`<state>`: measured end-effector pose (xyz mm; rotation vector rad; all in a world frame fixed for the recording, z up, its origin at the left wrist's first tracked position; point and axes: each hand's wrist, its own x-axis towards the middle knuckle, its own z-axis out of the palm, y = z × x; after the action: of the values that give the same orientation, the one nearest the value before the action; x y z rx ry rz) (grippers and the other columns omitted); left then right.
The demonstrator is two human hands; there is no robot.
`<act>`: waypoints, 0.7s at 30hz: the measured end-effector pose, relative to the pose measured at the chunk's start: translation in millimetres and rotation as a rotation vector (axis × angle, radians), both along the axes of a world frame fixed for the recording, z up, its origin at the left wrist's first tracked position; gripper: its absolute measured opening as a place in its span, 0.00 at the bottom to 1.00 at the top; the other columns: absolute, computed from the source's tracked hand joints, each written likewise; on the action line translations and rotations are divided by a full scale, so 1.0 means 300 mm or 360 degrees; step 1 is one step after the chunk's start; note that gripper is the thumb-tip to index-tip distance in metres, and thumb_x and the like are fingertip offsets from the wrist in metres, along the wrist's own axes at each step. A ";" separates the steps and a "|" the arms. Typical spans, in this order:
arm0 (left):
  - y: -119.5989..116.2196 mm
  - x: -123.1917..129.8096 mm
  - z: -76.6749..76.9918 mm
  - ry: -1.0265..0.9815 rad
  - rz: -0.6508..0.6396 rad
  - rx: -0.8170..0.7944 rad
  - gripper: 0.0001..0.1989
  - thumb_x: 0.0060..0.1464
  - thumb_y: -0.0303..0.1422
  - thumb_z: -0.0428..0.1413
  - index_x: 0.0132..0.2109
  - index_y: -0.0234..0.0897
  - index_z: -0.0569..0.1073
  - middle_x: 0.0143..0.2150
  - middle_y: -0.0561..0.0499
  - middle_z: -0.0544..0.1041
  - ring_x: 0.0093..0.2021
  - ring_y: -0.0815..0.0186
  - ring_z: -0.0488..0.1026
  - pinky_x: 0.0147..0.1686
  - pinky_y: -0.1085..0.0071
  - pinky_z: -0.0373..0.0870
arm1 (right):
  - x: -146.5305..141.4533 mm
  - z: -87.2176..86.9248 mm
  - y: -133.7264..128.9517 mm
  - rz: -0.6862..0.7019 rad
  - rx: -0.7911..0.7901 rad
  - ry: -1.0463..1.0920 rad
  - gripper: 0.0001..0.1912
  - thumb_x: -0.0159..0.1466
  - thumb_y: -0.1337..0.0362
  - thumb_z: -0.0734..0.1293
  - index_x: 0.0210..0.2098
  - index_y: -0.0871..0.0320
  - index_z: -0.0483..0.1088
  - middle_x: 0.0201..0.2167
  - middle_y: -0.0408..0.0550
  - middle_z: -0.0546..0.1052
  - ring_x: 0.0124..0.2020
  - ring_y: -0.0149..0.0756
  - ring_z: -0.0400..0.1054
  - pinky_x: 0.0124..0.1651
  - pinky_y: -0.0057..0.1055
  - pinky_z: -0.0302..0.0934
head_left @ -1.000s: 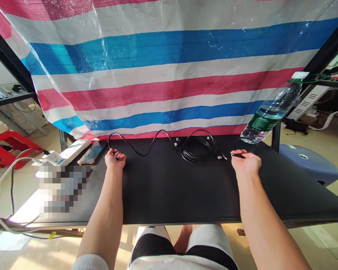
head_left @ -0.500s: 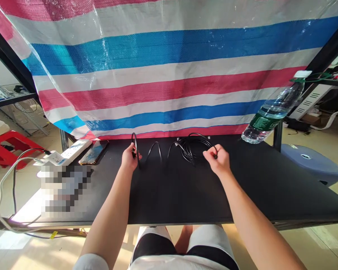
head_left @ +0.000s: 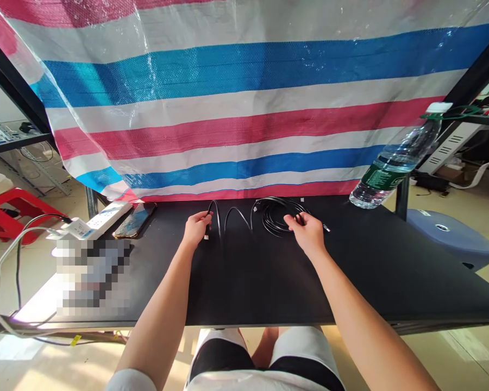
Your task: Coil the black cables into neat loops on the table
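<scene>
A black cable [head_left: 270, 220] lies partly coiled near the back of the black tabletop [head_left: 261, 282]. Between my hands, a few loose waves of it run out leftward from the coil. My left hand [head_left: 197, 228] is closed on one end of the cable, and a small light-coloured tip pokes out below the fingers. At the coil's right side, my right hand [head_left: 307, 231] pinches the cable, with a metallic connector tip [head_left: 326, 227] showing just right of the hand. The fingers partly hide what they grip.
On the left lie a phone [head_left: 135, 220], a white power strip [head_left: 111, 214] with plugged-in chargers, and a pixelated patch. A water bottle [head_left: 395, 163] stands at the back right. Striped plastic sheeting [head_left: 228, 125] hangs behind the table. Stools stand on both sides.
My left hand has moved right, bringing its cable end closer to the coil. My right hand has shifted slightly left, and a connector tip now shows beside it.
</scene>
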<state>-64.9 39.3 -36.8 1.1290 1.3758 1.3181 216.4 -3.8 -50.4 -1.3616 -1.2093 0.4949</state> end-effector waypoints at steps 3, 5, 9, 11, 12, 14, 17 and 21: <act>-0.011 0.018 0.012 0.0030 -0.0046 -0.0022 0.07 0.36 0.33 0.63 0.20 0.36 0.74 0.15 0.55 0.68 0.16 0.71 0.63 0.18 0.74 0.59 | 0.027 0.000 0.015 0.0009 -0.0048 0.0360 0.32 0.48 0.32 0.64 0.12 0.53 0.55 0.08 0.39 0.59 0.10 0.26 0.49 0.14 0.28 0.45; -0.025 0.040 0.023 0.0062 -0.0104 -0.0022 0.07 0.36 0.32 0.62 0.18 0.36 0.73 0.14 0.55 0.68 0.15 0.72 0.62 0.18 0.73 0.59 | 0.034 0.000 0.021 -0.0038 -0.0051 0.0493 0.33 0.50 0.31 0.61 0.11 0.52 0.53 0.07 0.40 0.58 0.10 0.26 0.48 0.13 0.28 0.45; -0.058 0.099 0.035 0.0078 -0.0373 -0.0073 0.10 0.38 0.33 0.62 0.17 0.36 0.72 0.14 0.53 0.69 0.14 0.72 0.62 0.17 0.74 0.61 | 0.017 -0.001 0.017 -0.0112 -0.0053 0.0417 0.32 0.48 0.32 0.64 0.12 0.52 0.52 0.09 0.38 0.57 0.12 0.26 0.50 0.15 0.28 0.47; -0.069 0.123 0.031 0.0081 -0.0467 -0.0107 0.11 0.38 0.34 0.63 0.16 0.36 0.72 0.15 0.53 0.69 0.14 0.72 0.63 0.16 0.74 0.62 | 0.000 -0.003 0.008 -0.0030 -0.0029 0.0231 0.31 0.42 0.36 0.70 0.14 0.52 0.51 0.11 0.37 0.59 0.14 0.27 0.52 0.18 0.29 0.51; -0.072 0.131 0.027 0.0088 -0.0501 -0.0118 0.12 0.38 0.35 0.63 0.16 0.36 0.71 0.15 0.53 0.69 0.14 0.72 0.63 0.16 0.74 0.63 | -0.008 -0.005 0.003 0.0024 -0.0017 0.0119 0.31 0.39 0.39 0.73 0.15 0.52 0.52 0.12 0.37 0.61 0.15 0.27 0.53 0.20 0.29 0.53; -0.075 0.140 0.019 0.0123 -0.0555 -0.0130 0.13 0.38 0.36 0.64 0.15 0.36 0.70 0.14 0.53 0.68 0.14 0.71 0.64 0.16 0.74 0.64 | -0.021 -0.006 -0.006 0.0094 -0.0017 -0.0078 0.29 0.39 0.44 0.75 0.16 0.52 0.52 0.14 0.37 0.63 0.17 0.28 0.55 0.23 0.30 0.55; -0.076 0.141 0.013 0.0220 -0.0576 -0.0135 0.13 0.38 0.37 0.64 0.16 0.37 0.70 0.13 0.53 0.68 0.14 0.71 0.65 0.17 0.74 0.64 | -0.028 -0.004 -0.010 0.0041 -0.0050 -0.0200 0.26 0.45 0.46 0.72 0.16 0.51 0.51 0.13 0.37 0.63 0.17 0.30 0.57 0.25 0.31 0.56; -0.081 0.144 0.017 0.0316 -0.0579 -0.0087 0.16 0.40 0.40 0.63 0.16 0.38 0.69 0.13 0.54 0.68 0.14 0.71 0.64 0.18 0.73 0.63 | -0.022 0.000 -0.001 -0.0044 -0.0042 -0.0028 0.25 0.49 0.41 0.68 0.17 0.52 0.55 0.12 0.38 0.61 0.16 0.29 0.55 0.22 0.30 0.54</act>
<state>-21.5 15.1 -31.6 1.4244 1.2619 0.9227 209.8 -3.9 -50.4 -1.4060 -1.2005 0.4820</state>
